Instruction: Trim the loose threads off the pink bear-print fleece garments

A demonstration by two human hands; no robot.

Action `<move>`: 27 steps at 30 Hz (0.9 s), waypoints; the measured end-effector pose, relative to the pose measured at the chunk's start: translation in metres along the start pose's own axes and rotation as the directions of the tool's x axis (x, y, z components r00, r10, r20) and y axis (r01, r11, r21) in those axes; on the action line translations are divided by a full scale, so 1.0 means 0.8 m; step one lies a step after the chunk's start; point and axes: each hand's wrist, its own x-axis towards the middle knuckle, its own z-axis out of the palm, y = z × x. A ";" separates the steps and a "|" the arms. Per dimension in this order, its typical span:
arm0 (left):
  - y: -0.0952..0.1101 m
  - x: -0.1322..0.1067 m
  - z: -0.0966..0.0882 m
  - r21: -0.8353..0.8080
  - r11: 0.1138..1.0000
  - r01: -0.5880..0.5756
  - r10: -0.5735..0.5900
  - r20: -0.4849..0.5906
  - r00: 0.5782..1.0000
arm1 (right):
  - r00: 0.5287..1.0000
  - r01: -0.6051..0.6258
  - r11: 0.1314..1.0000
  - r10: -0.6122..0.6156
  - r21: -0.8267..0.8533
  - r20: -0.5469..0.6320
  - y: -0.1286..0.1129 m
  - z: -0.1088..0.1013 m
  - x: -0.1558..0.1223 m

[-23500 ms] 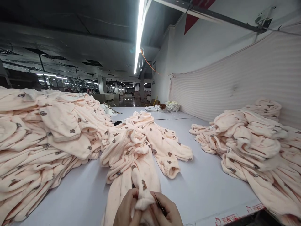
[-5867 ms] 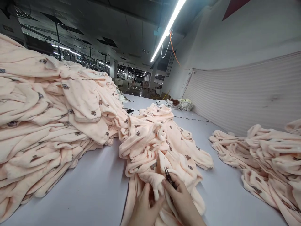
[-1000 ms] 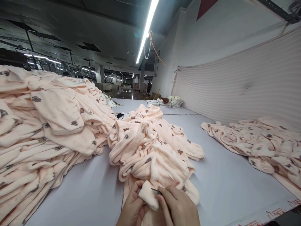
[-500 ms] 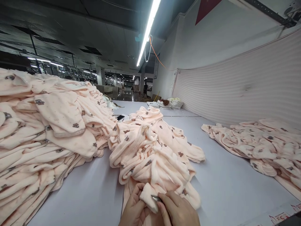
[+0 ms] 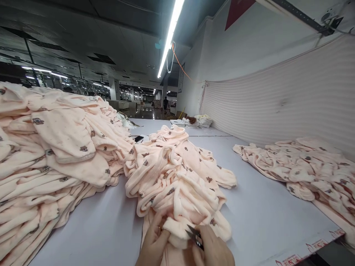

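A peach fleece garment (image 5: 177,181) with small brown bear prints lies bunched in front of me on the white table (image 5: 257,218). My left hand (image 5: 152,244) pinches a cuff or hem of it at the bottom edge of the view. My right hand (image 5: 215,249) is closed on small metal thread snips (image 5: 194,235), whose blades point at the fold of fabric held by the left hand. Both hands are partly cut off by the frame's lower edge.
A tall stack of the same garments (image 5: 50,159) fills the left. Another heap (image 5: 307,170) lies at the right by a striped cloth wall (image 5: 277,99). A phone (image 5: 138,139) and folded items (image 5: 199,121) sit farther back. A person (image 5: 165,103) stands far off.
The snips have swung from lying flat on the cuff to pointing up and left at it. My left hand has shifted its pinch on the cuff. The view has tilted slightly.
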 end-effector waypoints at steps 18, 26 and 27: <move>0.023 0.008 0.021 -0.245 0.913 0.326 -0.291 0.169 0.942 | 0.988 -0.157 0.769 0.133 0.620 0.084 0.012 -0.004 0.007; 0.048 0.017 0.014 0.112 0.915 0.387 -0.403 0.300 0.865 | 0.979 -0.170 0.703 0.039 0.691 0.201 0.029 -0.013 0.063; 0.051 0.018 0.015 0.081 0.915 0.396 -0.401 0.300 0.865 | 0.972 -0.192 0.679 0.033 0.708 0.232 0.031 -0.015 0.066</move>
